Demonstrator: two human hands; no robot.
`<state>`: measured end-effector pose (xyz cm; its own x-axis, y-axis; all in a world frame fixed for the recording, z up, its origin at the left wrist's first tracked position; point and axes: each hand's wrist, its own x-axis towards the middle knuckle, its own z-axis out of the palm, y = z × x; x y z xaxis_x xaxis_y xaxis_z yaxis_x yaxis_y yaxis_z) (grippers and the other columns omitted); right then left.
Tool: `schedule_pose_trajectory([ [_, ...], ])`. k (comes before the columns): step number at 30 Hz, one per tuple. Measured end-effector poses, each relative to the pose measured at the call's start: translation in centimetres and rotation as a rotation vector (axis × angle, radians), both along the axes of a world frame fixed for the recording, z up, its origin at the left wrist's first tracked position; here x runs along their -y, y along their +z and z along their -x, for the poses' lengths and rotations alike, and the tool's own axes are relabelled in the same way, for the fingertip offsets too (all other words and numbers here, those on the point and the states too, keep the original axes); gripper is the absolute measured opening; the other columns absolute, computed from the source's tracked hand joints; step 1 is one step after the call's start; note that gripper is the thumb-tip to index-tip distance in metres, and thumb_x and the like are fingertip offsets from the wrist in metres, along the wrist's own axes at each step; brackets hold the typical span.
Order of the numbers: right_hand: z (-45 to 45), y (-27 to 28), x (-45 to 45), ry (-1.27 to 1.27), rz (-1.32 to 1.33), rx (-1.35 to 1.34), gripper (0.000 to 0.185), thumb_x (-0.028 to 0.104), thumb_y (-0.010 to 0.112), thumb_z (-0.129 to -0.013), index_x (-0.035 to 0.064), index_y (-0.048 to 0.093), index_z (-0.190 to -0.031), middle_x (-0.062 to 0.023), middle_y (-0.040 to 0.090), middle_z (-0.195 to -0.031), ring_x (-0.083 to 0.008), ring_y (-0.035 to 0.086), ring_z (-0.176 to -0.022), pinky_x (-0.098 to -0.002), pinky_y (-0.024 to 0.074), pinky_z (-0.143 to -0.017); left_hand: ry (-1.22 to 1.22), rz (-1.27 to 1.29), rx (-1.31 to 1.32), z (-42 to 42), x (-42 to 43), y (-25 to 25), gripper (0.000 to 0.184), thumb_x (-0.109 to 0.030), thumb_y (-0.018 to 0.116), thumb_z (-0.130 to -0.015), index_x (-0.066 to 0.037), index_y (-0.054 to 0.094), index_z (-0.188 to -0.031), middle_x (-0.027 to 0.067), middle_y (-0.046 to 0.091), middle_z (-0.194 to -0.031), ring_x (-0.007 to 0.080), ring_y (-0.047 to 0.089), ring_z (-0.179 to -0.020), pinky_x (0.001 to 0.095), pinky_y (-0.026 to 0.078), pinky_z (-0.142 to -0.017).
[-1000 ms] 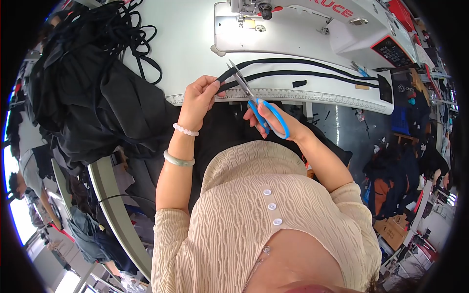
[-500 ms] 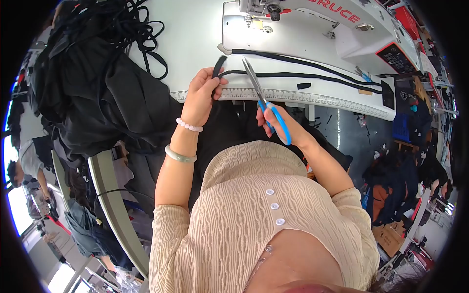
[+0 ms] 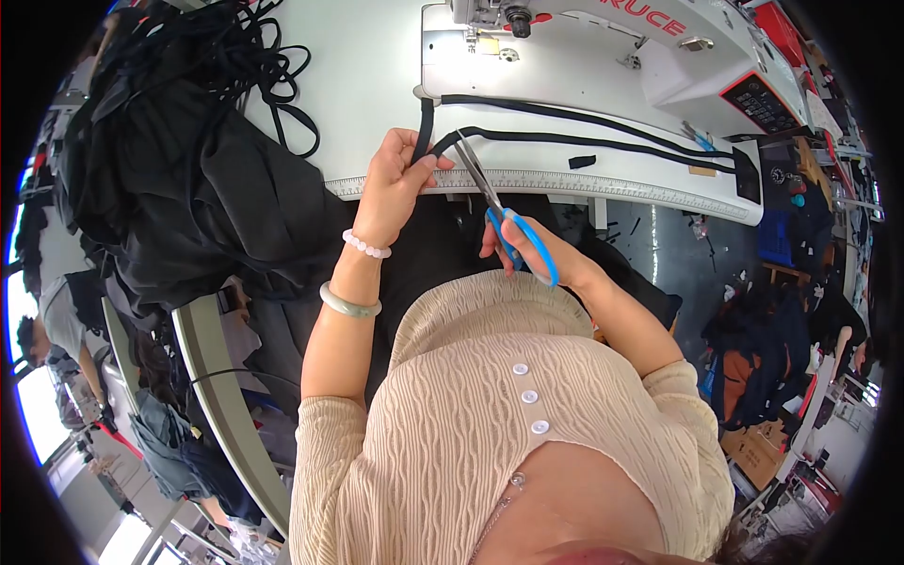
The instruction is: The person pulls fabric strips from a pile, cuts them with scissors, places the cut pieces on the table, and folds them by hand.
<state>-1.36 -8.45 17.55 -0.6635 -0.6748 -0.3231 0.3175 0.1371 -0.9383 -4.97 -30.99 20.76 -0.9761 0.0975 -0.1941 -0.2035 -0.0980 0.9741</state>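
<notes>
From my end, I have the left hand (image 3: 400, 179) pinching two black strips at the near edge of the table (image 3: 363, 89). Its fingers are closed on them: the short strip (image 3: 426, 122) stands up from the grip towards the sewing machine (image 3: 702, 71), and the long strip (image 3: 584, 141) leads off to the right. My right hand (image 3: 539, 247) has its fingers wrapped in the blue handles of the scissors (image 3: 498, 201). The blades point up and left, tips at the long strip just beside the left hand; I can't tell whether they straddle it or only lie against it.

Beyond, a second strip (image 3: 584, 115) lies on the table, and both run right to a dark patch (image 3: 746, 175) near the corner. A small black scrap (image 3: 583, 162) lies between the long strip and the ruler (image 3: 603, 185) along the front edge. To the left I see a heap of black cloth (image 3: 212, 193) with tangled cords (image 3: 276, 71) above it.
</notes>
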Motion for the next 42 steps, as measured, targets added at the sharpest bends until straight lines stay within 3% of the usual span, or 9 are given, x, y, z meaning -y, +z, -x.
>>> schedule_pose_trajectory([
  [8,0.5,1.6,1.3,-0.225,-0.113,0.109,0.055,0.057,0.048,-0.089,0.004,0.05,-0.073,-0.0007,0.048,-0.059,-0.008,0.048,-0.045,-0.0212,0.0401,-0.041,0.006,0.006,0.027,0.0,0.2,0.2,0.014,-0.004,0.053,-0.089,-0.001,0.044,-0.099,0.0114,0.066,-0.089,0.0053,0.044,-0.063,0.0193,0.038,-0.058],
  [14,1.9,2.8,2.8,-0.469,0.078,-0.201,0.035,0.033,0.068,-0.084,0.0036,0.05,-0.078,-0.0004,0.05,-0.06,-0.0079,0.052,-0.051,-0.021,0.0429,-0.046,-0.099,-0.011,0.053,-0.7,-0.2,1.2,0.016,-0.006,0.054,-0.09,-0.001,0.043,-0.1,0.0111,0.066,-0.089,0.0054,0.048,-0.064,0.0185,0.04,-0.058],
  [15,2.1,3.2,2.6,-0.437,0.056,-0.207,0.026,0.023,0.066,-0.086,0.0017,0.051,-0.09,-0.0054,0.056,-0.073,-0.0112,0.057,-0.058,-0.0225,0.0453,-0.053,-0.116,0.0,0.059,-1.0,-0.4,1.3,0.015,-0.006,0.055,-0.09,-0.002,0.043,-0.1,0.0107,0.066,-0.088,0.0054,0.049,-0.064,0.0181,0.04,-0.058],
  [19,2.2,4.5,3.4,-0.582,0.183,-0.119,0.025,0.007,0.065,-0.083,0.0023,0.047,-0.1,-0.0055,0.056,-0.085,-0.0126,0.061,-0.068,-0.0245,0.0478,-0.058,-0.226,0.061,0.046,-1.8,-1.4,1.6,0.014,-0.007,0.056,-0.09,-0.003,0.047,-0.099,0.0061,0.065,-0.084,0.0046,0.053,-0.062,0.0158,0.04,-0.055],
  [26,1.6,4.3,2.9,-0.709,0.167,-0.317,0.02,0.008,0.065,-0.083,0.001,0.049,-0.092,-0.0039,0.054,-0.076,-0.0096,0.054,-0.059,-0.0234,0.0461,-0.055,-0.215,0.185,0.04,-2.0,-2.0,2.3,0.014,-0.015,0.058,-0.09,-0.002,0.059,-0.087,0.0025,0.064,-0.072,0.002,0.042,-0.053,0.0161,0.033,-0.048],
  [30,0.2,3.9,0.2,-0.568,0.011,-0.28,0.018,0.018,0.062,-0.088,0.0036,0.051,-0.092,-0.0032,0.054,-0.076,-0.008,0.052,-0.057,-0.0215,0.0413,-0.051,-0.106,0.172,0.014,-2.0,-2.4,2.5,0.016,-0.018,0.059,-0.09,-0.003,0.06,-0.085,0.001,0.062,-0.069,0.001,0.036,-0.051,0.0167,0.027,-0.046],
  [34,-2.7,1.5,-2.5,-0.277,-0.095,-0.433,0.042,0.04,0.064,-0.086,0.0034,0.051,-0.102,-0.0049,0.052,-0.078,-0.0129,0.046,-0.062,-0.0273,0.0402,-0.057,-0.029,0.106,0.012,-1.8,-2.6,2.7,0.015,-0.018,0.059,-0.09,-0.003,0.06,-0.086,-0.0005,0.06,-0.068,0.0004,0.034,-0.05,0.0168,0.025,-0.045],
  [35,-3.4,1.7,-3.0,-0.186,-0.227,-0.197,0.053,0.045,0.068,-0.081,0.0019,0.049,-0.106,-0.0075,0.051,-0.081,-0.0174,0.046,-0.069,-0.0314,0.041,-0.064,-0.028,0.099,0.008,-1.8,-2.7,2.7,0.015,-0.017,0.059,-0.09,-0.003,0.06,-0.086,-0.0006,0.06,-0.068,0.0003,0.034,-0.05,0.0168,0.025,-0.045],
  [42,-3.6,2.6,-1.9,-0.177,-0.309,-0.32,0.051,0.031,0.077,-0.073,0.0004,0.05,-0.103,-0.0117,0.051,-0.085,-0.0239,0.049,-0.072,-0.035,0.0425,-0.067,-0.074,0.085,-0.008,-2.0,-3.5,2.6,0.014,-0.017,0.061,-0.089,-0.004,0.062,-0.084,-0.0009,0.062,-0.068,-0.0008,0.033,-0.05,0.0164,0.024,-0.045],
])
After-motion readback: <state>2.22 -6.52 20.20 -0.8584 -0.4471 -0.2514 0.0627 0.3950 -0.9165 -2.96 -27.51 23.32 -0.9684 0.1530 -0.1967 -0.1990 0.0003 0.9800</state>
